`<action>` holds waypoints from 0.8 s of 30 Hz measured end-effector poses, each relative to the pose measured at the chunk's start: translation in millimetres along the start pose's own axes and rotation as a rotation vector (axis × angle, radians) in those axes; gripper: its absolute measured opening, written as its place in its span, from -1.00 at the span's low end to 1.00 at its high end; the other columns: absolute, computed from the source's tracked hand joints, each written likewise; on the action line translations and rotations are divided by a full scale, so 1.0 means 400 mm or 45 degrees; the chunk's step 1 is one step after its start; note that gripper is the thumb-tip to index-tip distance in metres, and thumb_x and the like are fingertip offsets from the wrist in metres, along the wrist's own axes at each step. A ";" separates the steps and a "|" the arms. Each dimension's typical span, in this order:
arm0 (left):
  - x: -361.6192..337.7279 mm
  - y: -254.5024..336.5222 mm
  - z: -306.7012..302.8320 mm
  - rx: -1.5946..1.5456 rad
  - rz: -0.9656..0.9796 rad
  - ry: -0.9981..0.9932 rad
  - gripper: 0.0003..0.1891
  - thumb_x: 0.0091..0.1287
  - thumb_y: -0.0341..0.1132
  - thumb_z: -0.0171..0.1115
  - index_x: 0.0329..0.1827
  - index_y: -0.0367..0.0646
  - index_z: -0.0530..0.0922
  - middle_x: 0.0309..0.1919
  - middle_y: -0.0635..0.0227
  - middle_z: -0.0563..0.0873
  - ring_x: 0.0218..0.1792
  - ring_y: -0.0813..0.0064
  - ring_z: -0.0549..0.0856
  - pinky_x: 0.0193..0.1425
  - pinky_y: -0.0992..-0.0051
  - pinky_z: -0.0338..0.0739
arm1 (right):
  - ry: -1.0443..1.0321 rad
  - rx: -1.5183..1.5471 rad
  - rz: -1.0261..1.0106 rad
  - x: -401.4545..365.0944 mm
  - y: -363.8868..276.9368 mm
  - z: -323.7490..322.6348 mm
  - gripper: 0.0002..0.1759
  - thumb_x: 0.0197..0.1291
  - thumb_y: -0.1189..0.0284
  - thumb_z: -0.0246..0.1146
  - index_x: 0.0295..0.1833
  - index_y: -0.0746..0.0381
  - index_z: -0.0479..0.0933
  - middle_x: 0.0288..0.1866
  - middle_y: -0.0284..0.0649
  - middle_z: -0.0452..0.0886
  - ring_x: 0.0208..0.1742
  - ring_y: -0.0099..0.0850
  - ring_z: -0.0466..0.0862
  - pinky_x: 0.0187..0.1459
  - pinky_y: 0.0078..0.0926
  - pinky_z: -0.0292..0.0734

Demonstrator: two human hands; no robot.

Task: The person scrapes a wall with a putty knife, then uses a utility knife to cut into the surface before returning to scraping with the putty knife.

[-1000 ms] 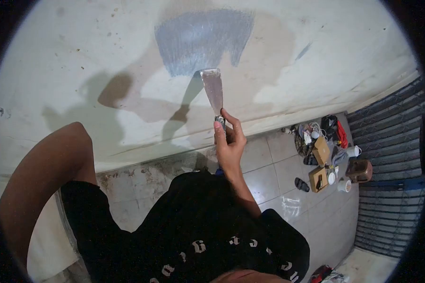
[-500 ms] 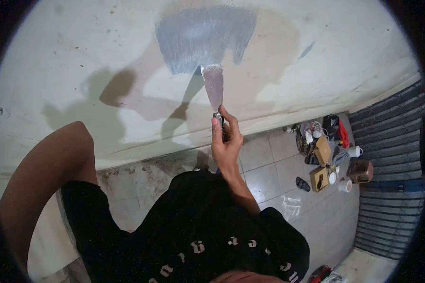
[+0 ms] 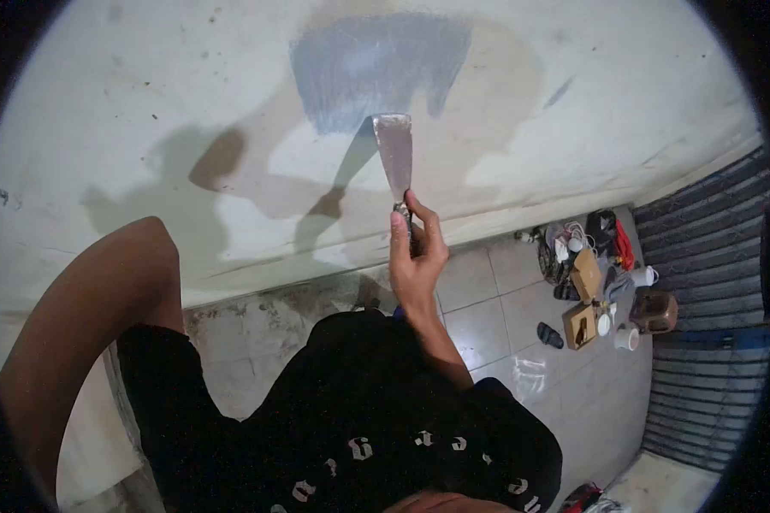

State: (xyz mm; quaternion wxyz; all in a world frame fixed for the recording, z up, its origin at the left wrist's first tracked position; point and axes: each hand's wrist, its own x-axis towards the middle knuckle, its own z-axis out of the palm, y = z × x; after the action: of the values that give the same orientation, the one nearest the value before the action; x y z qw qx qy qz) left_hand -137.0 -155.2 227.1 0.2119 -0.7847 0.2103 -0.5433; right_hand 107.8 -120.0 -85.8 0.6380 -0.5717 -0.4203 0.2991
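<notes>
Scraper [image 3: 394, 154] just off the middle of the view toward twelve o'clock, clasped firmly by its handle [image 3: 401, 208] in the right hand [image 3: 417, 265]! Pinched there between thumb and curled fingers, with the forefinger reaching up along the two o'clock side. Aiming its broad blade straight at twelve, showing whitish smears along the front edge. Overlapping, from this angle, the six o'clock border of a grey patch [image 3: 376, 64] on the pale wall [image 3: 505, 188]. Touching, or just hovering? Too close to call (though meeting its own shadow [image 3: 355, 162] right at the blade's eleven o'clock corner).

Over to nine o'clock, to a bent bare arm [image 3: 94, 299], crooked sharply with its elbow toward twelve, coming out of a black sleeve [image 3: 158, 368] at eight. Left hand out past the frame, so impossible to tell open from closed.

Down to six for a black shirt [image 3: 342, 376] with pale lettering [image 3: 359, 449]. Back up between one and two for a thin grey streak [image 3: 559, 92] on the wall, well apart from the patch.

Swinging round to three: a busy cluster on the tiled floor [image 3: 475, 333], with a red cloth [image 3: 624, 250], an open cardboard box [image 3: 580, 328], a brown container [image 3: 654, 311] and a white bucket [image 3: 626, 339]. Then, toward four, near the box, a dark sandal [image 3: 549, 334]. Farther out at three, a slatted shutter [image 3: 697, 402].
</notes>
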 end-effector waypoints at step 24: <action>-0.033 0.036 -0.007 0.101 0.027 -0.001 -0.51 0.49 -0.03 -0.14 0.20 -0.26 0.45 0.13 0.11 0.53 0.14 0.27 0.49 0.33 0.22 0.27 | -0.043 0.013 0.002 0.031 0.055 -0.041 -0.61 0.35 0.48 0.23 0.25 0.33 0.46 -0.31 -0.38 0.63 -0.47 -0.76 0.36 -0.48 -0.71 0.22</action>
State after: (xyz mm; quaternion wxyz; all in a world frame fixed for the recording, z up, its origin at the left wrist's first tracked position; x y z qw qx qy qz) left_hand -145.3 -159.9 209.9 0.2486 -0.7735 0.1971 -0.5487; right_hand 130.2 -113.6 -104.9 0.6336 -0.5634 -0.4291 0.3115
